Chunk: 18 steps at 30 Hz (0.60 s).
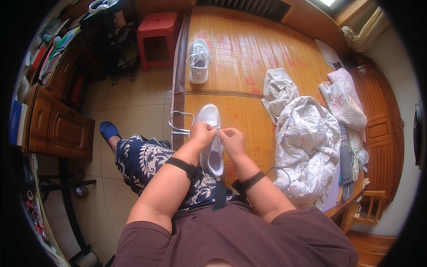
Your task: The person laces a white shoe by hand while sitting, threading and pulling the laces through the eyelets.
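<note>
A white sneaker (208,113) lies on the bamboo mat in front of me, toe pointing away and its opening toward my body. My left hand (203,133) is closed over the left side of its eyelets, fingertips pinched on the white shoelace (181,112), which loops out to the left past the mat's edge. From the right, my right hand (232,141) pinches with thumb and forefinger at the same eyelet rows; the bit of lace between those fingertips is mostly hidden. Farther off, a second white sneaker (199,62) stands with its lace tied in a bow.
The bamboo mat (235,53) covers a bed. A crumpled floral quilt (307,138), a grey-white cloth (279,89) and a folded pink-white cover (344,95) lie to the right. A red plastic stool (156,31) and a wooden cabinet (58,122) stand left, over the tiled floor (129,115).
</note>
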{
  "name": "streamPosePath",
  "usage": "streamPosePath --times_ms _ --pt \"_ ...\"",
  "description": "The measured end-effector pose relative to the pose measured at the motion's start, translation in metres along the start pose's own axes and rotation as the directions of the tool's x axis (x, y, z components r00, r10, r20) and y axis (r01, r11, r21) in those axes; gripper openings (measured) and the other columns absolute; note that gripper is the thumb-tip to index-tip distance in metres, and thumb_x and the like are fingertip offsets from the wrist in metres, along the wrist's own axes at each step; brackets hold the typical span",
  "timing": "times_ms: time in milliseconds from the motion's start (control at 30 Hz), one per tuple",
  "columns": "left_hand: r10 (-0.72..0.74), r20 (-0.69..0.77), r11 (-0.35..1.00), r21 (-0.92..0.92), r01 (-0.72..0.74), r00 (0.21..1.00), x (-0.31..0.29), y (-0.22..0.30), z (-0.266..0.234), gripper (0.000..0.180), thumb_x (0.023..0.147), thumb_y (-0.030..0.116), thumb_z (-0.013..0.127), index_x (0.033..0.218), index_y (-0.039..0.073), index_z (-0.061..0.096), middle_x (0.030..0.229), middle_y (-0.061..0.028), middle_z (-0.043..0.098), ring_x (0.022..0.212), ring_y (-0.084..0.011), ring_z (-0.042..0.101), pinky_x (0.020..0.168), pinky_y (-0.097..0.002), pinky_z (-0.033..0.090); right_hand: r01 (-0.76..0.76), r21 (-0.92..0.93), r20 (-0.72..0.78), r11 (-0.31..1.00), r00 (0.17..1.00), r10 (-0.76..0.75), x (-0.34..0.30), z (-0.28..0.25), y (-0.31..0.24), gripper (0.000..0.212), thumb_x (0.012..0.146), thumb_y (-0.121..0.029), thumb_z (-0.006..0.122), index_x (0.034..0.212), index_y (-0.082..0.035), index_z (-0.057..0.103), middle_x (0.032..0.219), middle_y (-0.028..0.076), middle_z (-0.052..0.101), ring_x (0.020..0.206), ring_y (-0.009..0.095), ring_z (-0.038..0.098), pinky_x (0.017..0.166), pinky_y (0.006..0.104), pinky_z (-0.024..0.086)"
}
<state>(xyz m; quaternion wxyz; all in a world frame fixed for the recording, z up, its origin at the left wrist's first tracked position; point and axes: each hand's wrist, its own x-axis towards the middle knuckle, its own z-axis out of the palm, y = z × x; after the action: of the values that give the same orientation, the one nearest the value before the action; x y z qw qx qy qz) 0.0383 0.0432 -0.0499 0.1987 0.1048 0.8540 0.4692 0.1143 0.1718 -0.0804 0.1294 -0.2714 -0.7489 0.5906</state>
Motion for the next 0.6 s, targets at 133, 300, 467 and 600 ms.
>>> streamPosePath --times_ms 133,300,467,600 --pt "-0.016 0.004 1.0 0.001 0.016 1.0 0.0 0.001 -0.002 0.014 0.075 0.015 0.073 0.077 0.001 0.071 0.067 -0.0094 0.069 0.06 -0.0155 0.066 0.058 -0.0304 0.052 0.003 0.001 -0.014 1.0 1.0 -0.003 -0.002 0.001 -0.003 0.016 0.078 -0.018 0.077 0.082 -0.002 0.072 0.074 0.007 0.071 0.065 0.012 0.065 0.062 0.0275 0.053" --pt "-0.011 0.043 1.0 -0.011 0.012 0.999 0.004 0.003 -0.001 0.014 0.074 0.014 0.074 0.077 0.001 0.07 0.067 -0.0089 0.069 0.06 -0.0148 0.066 0.058 -0.0301 0.052 -0.026 -0.001 -0.012 1.0 1.0 0.026 0.001 -0.004 -0.004 0.017 0.078 -0.018 0.076 0.08 -0.002 0.071 0.074 0.007 0.071 0.065 0.012 0.065 0.063 0.0278 0.053" --pt "-0.013 0.059 1.0 -0.024 0.015 0.998 0.004 -0.001 -0.004 0.014 0.074 0.014 0.074 0.076 0.0 0.069 0.067 -0.0089 0.069 0.061 -0.015 0.066 0.059 -0.0298 0.052 0.043 -0.107 0.06 0.993 0.998 -0.037 -0.006 -0.005 -0.028 0.017 0.077 -0.017 0.076 0.08 -0.002 0.07 0.073 0.007 0.07 0.064 0.013 0.065 0.061 0.0287 0.053" --pt "-0.007 0.049 1.0 -0.021 0.008 0.999 -0.002 0.003 -0.009 0.014 0.074 0.014 0.074 0.076 0.0 0.07 0.068 -0.0091 0.069 0.06 -0.015 0.066 0.058 -0.03 0.052 0.282 -0.452 0.102 0.846 0.959 -0.265 -0.011 -0.005 -0.048 0.015 0.078 -0.015 0.075 0.083 -0.002 0.07 0.072 0.008 0.069 0.064 0.013 0.065 0.06 0.0277 0.053"
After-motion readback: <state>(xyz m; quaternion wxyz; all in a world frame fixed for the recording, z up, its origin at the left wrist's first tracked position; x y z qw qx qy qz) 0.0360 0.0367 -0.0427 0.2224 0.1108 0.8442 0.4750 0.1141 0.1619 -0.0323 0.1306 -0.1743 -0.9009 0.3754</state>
